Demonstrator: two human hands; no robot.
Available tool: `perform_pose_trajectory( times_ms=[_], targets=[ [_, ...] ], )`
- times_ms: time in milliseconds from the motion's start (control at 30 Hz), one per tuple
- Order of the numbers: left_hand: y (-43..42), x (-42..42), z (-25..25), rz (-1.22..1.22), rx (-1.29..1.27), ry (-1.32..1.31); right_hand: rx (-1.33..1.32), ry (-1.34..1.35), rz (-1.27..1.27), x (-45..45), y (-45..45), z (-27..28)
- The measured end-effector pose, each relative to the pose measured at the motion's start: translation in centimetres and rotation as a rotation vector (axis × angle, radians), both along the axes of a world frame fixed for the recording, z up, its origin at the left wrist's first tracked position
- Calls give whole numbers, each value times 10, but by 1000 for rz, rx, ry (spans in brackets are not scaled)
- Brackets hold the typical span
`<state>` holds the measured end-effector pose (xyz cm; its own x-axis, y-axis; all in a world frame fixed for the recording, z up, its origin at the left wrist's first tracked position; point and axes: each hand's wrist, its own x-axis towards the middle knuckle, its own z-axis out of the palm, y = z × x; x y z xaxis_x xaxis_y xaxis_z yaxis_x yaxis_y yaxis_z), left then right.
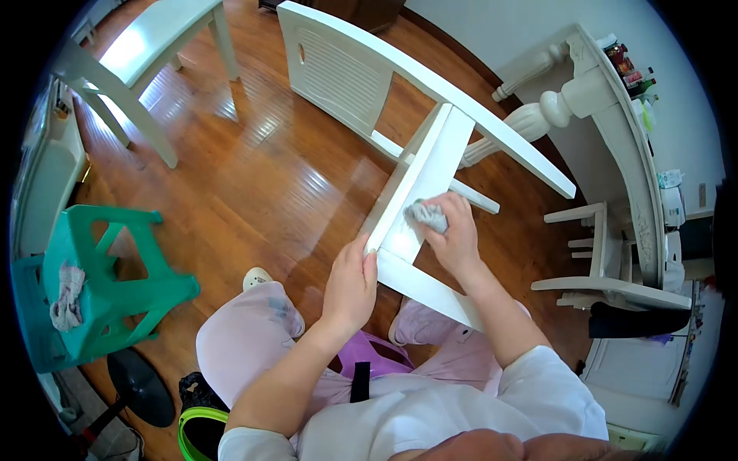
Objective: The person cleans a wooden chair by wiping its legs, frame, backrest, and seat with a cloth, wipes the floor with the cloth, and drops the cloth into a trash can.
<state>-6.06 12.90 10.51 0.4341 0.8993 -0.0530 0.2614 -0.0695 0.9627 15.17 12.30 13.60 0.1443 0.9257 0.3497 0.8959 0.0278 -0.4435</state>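
A white wooden chair (pixel 430 173) lies tipped over in front of me, its slatted backrest (pixel 338 73) pointing away to the upper left. My left hand (pixel 351 284) grips the edge of its seat frame, thumb on one side and fingers on the other. In my right hand (pixel 455 234) is a bunched grey-white cloth (pixel 427 216), pressed against the inner face of the frame. The fingers wrap round the cloth and partly hide it.
A green plastic stool (pixel 115 269) with a crumpled cloth (pixel 69 298) on it stands at left. A lime-rimmed bin (pixel 192 430) is near my left side. White chairs (pixel 146 61) and a carved white table (pixel 607 100) surround the wooden floor (pixel 269 177).
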Motion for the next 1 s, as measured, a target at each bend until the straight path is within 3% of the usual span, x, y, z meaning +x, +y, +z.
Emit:
perform_pose_trajectory(
  times_ms=[100,333,467,533,600,667,767,833,933,1000],
  targets=[
    [-1,-1,2,-6,53,22,120,-44,-107,41,39,-8],
    [2,5,7,-15,60,40,43,-164,-480,101,123,-9],
    [0,4,6,6,26,63,245,-91,-92,53,59,-19],
    [0,4,2,5,52,59,89,9,35,19,23,-8],
    [-1,3,-1,-3,71,55,0,48,55,17,18,-2],
    [0,1,1,-4,116,62,116,-47,29,37,37,-9],
    [1,1,2,-18,117,60,98,-160,-232,108,97,-18],
    [2,4,5,-12,120,59,26,-100,-441,128,124,-4],
    [1,4,5,-3,115,58,104,-285,-402,113,113,-9],
    [0,5,4,12,106,49,181,-203,-173,79,80,-11]
  ],
)
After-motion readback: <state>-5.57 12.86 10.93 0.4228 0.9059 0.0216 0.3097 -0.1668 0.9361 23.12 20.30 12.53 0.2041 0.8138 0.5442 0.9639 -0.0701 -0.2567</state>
